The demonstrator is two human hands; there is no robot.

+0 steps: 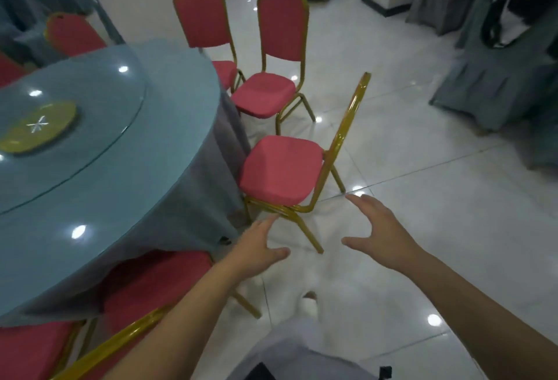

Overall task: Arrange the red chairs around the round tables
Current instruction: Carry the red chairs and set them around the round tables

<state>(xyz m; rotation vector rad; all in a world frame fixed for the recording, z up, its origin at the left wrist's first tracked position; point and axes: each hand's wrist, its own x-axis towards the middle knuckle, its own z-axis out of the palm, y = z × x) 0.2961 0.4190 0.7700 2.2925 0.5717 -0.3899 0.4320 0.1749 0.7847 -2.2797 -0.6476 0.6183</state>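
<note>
The left hand (259,243) and right hand (377,228) are both open, fingers spread and holding nothing, side by side above the glossy white floor (437,213). Just beyond them at twelve o'clock, a red chair (280,168) with a gold frame stands side-on, its seat edge at the blue-grey cloth of the round counter (136,198). The left fingertips are close to its lower frame; whether they touch it is unclear. Farther at twelve stands a second red chair (282,29), with a third red chair (200,14) at eleven. At seven, under the left forearm, a fourth red chair (157,277) sits partly beneath the cloth. A glass turntable (90,101) lies on the counter at ten. Grey-covered chairs (498,77) stand at two.
</note>
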